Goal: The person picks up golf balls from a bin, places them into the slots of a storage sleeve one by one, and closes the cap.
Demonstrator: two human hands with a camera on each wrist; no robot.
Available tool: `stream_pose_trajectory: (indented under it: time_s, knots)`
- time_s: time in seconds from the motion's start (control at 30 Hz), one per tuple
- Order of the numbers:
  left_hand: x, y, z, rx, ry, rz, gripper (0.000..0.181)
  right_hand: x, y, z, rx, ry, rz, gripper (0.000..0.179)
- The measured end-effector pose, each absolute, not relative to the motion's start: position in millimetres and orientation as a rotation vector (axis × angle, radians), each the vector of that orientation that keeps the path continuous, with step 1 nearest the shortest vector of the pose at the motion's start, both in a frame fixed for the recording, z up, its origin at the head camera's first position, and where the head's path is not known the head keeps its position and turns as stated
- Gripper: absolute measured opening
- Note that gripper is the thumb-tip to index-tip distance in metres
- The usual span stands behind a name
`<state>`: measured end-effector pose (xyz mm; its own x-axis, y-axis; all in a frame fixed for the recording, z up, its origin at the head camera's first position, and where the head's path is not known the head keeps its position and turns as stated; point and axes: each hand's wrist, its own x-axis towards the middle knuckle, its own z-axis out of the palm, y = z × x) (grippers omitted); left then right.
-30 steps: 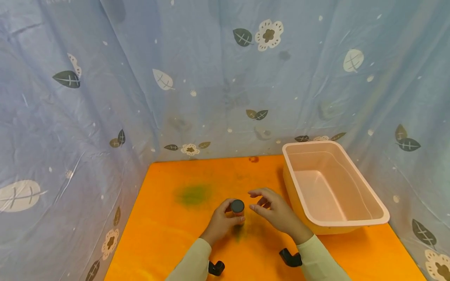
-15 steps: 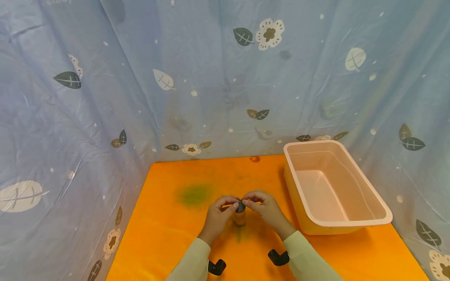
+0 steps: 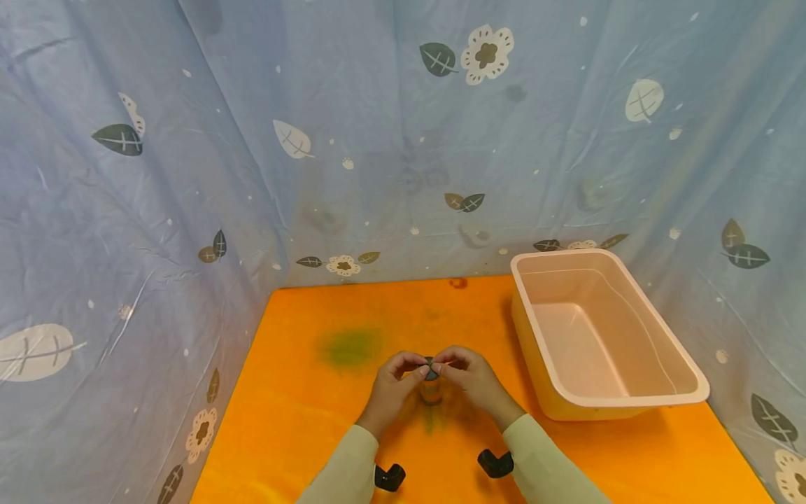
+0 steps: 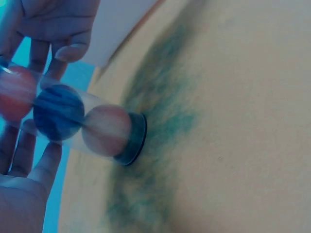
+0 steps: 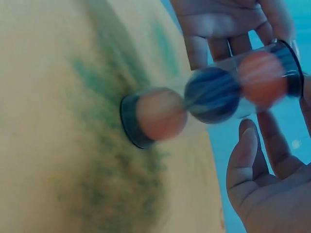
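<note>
A clear ball tube [image 3: 431, 393] with dark caps at both ends stands upright between the hands. In the left wrist view it holds a dark blue ball [image 4: 59, 112] between two reddish balls, one being the lower ball [image 4: 104, 128]. My left hand [image 3: 392, 390] pinches the top cap [image 3: 431, 372] with thumb and fingertips from the left. From the right, my right hand [image 3: 474, 381] pinches the same cap, its fingertips meeting the left ones. Its bottom cap [image 5: 133, 122] is close over a green stain in the right wrist view.
A pale pink tub [image 3: 541, 329] sits on the orange table [image 3: 302, 420] to the right of the hands. A green smudge [image 3: 349, 347] marks the tabletop at left. Patterned blue curtains [image 3: 365, 126] enclose the back and sides. Black bent pieces, such as the left one [image 3: 390, 477], sit at both wrists.
My left hand has shifted from around the tube's upper side to its top cap. My right hand has come in leftward from beside the tube and now pinches the cap too.
</note>
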<state>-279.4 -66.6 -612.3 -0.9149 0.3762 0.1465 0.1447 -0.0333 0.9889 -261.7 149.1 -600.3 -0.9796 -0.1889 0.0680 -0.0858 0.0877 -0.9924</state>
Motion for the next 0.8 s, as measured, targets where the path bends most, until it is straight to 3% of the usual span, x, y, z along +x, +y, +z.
stream_pose_trajectory:
  time_s: [0.37,0.8]
  knots:
    - [-281.8,-71.9,-609.4,0.544,2.114,1.998,0.017,-264.9,144.8,-603.5,-0.257,2.185,-2.096,0.022]
    - [-281.4,-89.1,-584.5,0.445,2.375,1.787,0.018,-263.9,153.5,-581.0,-0.208,2.428,-1.863,0.02]
